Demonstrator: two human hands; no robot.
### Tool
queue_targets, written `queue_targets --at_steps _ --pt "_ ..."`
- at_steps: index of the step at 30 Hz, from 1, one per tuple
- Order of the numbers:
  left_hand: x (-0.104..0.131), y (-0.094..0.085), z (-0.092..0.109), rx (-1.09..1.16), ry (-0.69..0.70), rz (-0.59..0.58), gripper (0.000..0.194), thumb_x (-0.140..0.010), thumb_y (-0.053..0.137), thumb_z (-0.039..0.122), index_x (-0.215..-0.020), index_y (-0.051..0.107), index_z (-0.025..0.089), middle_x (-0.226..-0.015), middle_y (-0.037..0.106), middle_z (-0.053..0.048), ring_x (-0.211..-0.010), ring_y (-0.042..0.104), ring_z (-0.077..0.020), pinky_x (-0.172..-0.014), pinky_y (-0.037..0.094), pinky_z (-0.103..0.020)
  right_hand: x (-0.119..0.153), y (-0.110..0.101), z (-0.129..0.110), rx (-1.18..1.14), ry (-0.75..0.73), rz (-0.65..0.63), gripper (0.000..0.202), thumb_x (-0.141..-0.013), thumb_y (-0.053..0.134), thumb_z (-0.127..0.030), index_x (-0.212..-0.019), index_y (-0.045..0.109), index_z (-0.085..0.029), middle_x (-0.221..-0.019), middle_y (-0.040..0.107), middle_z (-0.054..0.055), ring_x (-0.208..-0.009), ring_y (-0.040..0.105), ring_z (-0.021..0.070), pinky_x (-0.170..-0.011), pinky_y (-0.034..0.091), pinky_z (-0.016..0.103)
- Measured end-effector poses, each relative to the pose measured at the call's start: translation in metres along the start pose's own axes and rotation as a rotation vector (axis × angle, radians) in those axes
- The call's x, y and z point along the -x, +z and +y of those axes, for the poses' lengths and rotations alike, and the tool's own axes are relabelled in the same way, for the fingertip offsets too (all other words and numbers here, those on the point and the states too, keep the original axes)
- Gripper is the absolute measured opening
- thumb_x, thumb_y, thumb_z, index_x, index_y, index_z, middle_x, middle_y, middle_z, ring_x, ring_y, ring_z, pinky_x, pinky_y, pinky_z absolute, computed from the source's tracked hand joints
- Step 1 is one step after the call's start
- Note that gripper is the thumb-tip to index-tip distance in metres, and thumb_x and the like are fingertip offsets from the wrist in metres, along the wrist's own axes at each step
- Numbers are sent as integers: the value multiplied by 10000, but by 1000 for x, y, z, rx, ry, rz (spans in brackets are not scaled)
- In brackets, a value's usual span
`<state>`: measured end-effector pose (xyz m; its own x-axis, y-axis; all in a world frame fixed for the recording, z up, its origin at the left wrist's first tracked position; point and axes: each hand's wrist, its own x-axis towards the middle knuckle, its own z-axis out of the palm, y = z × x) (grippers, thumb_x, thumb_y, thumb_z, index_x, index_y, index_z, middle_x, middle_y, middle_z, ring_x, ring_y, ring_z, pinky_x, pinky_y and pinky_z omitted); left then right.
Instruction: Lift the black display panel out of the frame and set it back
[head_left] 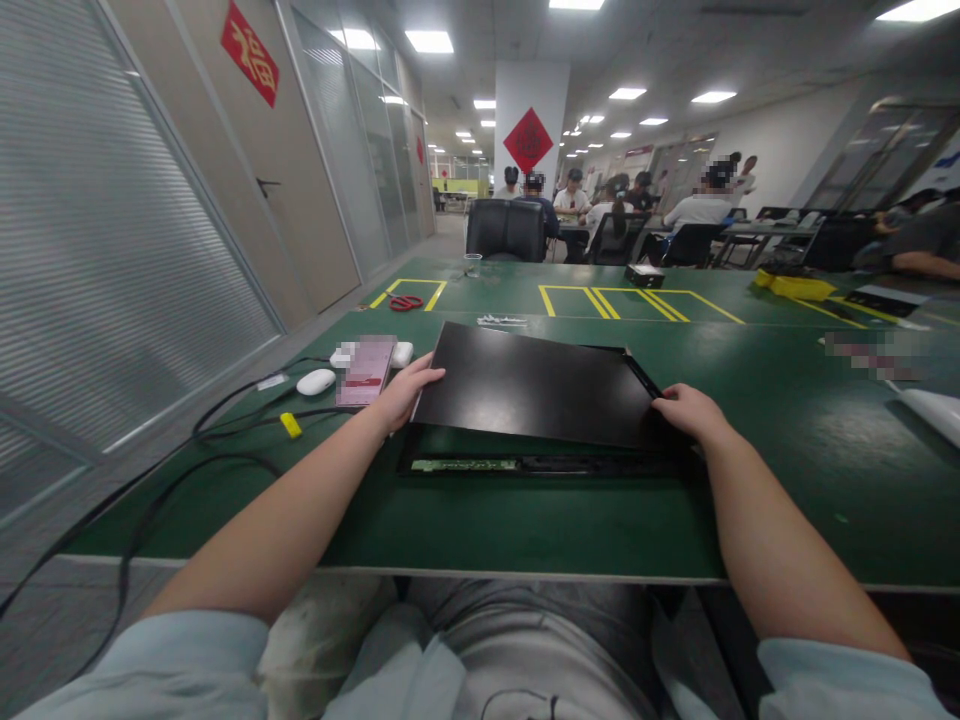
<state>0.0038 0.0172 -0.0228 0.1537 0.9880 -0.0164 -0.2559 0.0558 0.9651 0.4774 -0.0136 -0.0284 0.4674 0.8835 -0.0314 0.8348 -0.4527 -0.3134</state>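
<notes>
A flat black panel [536, 385], like a display screen, is tilted above a thin black frame [637, 368] on the green table. My left hand [409, 392] is closed on the panel's left edge, thumb on the face. At the right edge, my right hand [691, 412] grips the panel with thumb on top; its other fingers are mostly hidden. Along the frame's near side shows a narrow green circuit board strip [465, 465]. The panel covers most of the frame's inside.
Left of the panel lie a phone [367, 370], a white mouse [316, 381], a yellow tag [290, 425] and black cables [240, 460]. Farther back are red-handled scissors [406, 302], a clear cup [472, 265] and a black box [645, 275]. People sit at tables beyond.
</notes>
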Motion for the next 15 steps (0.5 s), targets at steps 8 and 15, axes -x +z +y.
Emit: queue_targets --at_steps 8,15 --pt "9 9 11 -43 38 26 659 -717 749 204 -1374 705 167 -1102 827 -91 -1019 772 -301 -842 607 -352 -1 0 1 -15 -4 -2 400 -890 631 -378 -1222 724 -176 -1122 760 148 -1053 735 314 -858 565 374" --pt "15 13 19 -38 67 -26 713 -696 771 212 -1398 683 130 -1134 819 -108 -1050 760 -320 -879 600 -375 -3 2 3 -146 24 48 734 -881 652 -417 -1549 513 -147 -1286 712 202 -1137 705 363 -932 553 429"
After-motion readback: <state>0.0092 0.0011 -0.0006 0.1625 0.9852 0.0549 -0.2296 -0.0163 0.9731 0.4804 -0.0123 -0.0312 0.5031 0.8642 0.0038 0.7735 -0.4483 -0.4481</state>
